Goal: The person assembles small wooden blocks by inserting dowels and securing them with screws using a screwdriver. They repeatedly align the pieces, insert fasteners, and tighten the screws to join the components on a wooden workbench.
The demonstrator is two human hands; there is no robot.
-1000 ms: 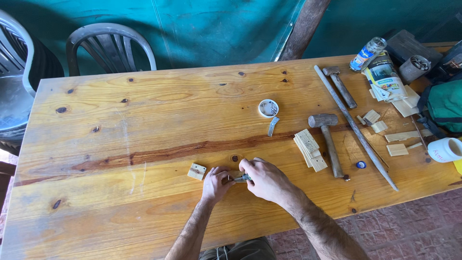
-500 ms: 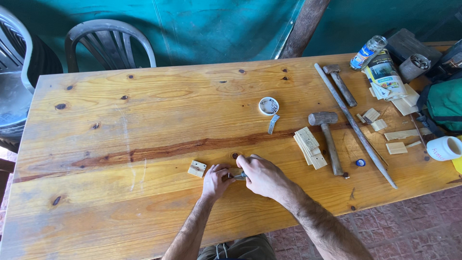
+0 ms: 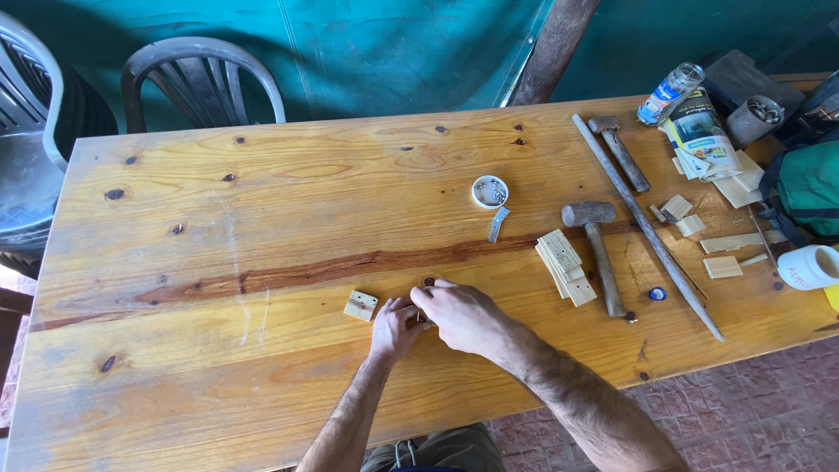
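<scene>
My left hand (image 3: 395, 328) and my right hand (image 3: 463, 315) meet on the wooden table (image 3: 262, 201) near its front edge. Their fingertips are pinched together on a small grey object that the fingers almost fully hide. The right hand lies partly over the left hand's fingertips. A small square wood block (image 3: 360, 305) sits just left of the left hand, apart from it.
A white round lid (image 3: 489, 191) with a metal blade (image 3: 498, 224) lies behind the hands. To the right are stacked wood strips (image 3: 564, 265), two hammers (image 3: 599, 253) (image 3: 619, 150), a long rod (image 3: 647, 225), wood scraps, a bottle (image 3: 669, 92), a white mug (image 3: 808, 267) and a green bag (image 3: 813, 188). Plastic chairs (image 3: 205, 79) stand behind the table.
My right hand has shifted slightly left and forward over the left hand's fingertips, and it now covers the small grey object that showed before.
</scene>
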